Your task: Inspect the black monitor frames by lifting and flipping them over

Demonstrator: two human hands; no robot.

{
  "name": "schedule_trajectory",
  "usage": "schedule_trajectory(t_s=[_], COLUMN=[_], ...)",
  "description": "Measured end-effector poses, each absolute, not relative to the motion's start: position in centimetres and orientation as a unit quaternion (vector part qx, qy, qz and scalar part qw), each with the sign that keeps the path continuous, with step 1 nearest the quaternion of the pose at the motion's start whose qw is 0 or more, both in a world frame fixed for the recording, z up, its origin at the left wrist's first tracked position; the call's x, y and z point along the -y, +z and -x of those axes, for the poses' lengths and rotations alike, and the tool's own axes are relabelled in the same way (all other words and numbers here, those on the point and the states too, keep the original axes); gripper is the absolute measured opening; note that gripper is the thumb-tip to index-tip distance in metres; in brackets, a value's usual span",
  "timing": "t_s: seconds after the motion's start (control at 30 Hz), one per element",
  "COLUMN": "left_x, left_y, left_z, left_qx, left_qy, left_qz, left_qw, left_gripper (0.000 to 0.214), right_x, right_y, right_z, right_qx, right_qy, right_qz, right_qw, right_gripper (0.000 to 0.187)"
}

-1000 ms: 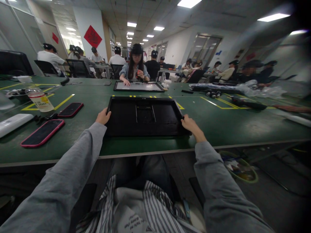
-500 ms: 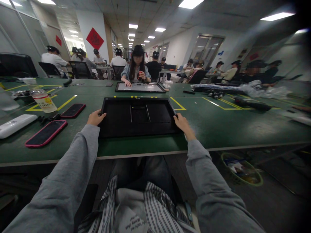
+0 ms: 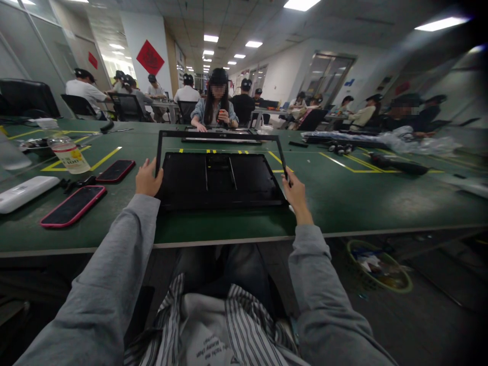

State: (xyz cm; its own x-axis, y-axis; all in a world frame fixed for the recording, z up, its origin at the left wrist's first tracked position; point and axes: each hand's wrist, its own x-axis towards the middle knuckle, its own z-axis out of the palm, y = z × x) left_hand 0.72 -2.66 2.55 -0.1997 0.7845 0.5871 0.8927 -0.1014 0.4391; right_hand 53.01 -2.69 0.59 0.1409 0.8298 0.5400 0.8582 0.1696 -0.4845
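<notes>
A thin black rectangular frame (image 3: 221, 135), like a monitor bezel, is tilted up with its far side raised. My left hand (image 3: 148, 178) grips its left side, the fingers wrapped round the edge. On the right side, my right hand (image 3: 294, 192) holds it between thumb and fingers. Under and inside the frame lies a flat black panel (image 3: 183, 180), like a monitor back cover, on the green table (image 3: 343, 203). A recessed block (image 3: 220, 173) with two light metal strips sits at the panel's middle.
To the left are two pink-edged phones (image 3: 74, 206) (image 3: 116, 171), a white device (image 3: 26, 194) and a bottle (image 3: 70, 152). A power tool (image 3: 396, 163) and plastic wrap (image 3: 412, 140) lie right. A co-worker (image 3: 215, 107) sits opposite. A basket (image 3: 379, 267) stands below the table's right edge.
The black frame's far side has lifted up and away from the panel, with both my hands rising a little on its sides. The panel has stayed on the table.
</notes>
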Motion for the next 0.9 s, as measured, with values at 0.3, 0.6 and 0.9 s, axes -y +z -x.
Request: schedule_trajectory(t_s=[0.3,0.6,0.9], left_x=[2.4,2.1,1.1], left_y=[2.2,1.7,0.7], left_z=[-0.7,-0.5,0.3], left_qx=[0.690,0.714,0.735], left_qy=[-0.369,-0.339,-0.257], left_qz=[0.619,0.612,0.627], left_qw=[0.068,0.021,-0.001], left_gripper=[0.059,0.055,0.056], right_x=[1.4,0.2,-0.1], right_y=[-0.8,-2.4,-3.1], right_z=[-53.6,-54.8,-55.2], right_qx=[0.658,0.666,0.673], right_qy=[-0.035,0.007,0.045], right_qz=[0.640,0.617,0.629], right_qw=[0.396,0.419,0.386], right_gripper=[0.059,0.057,0.057])
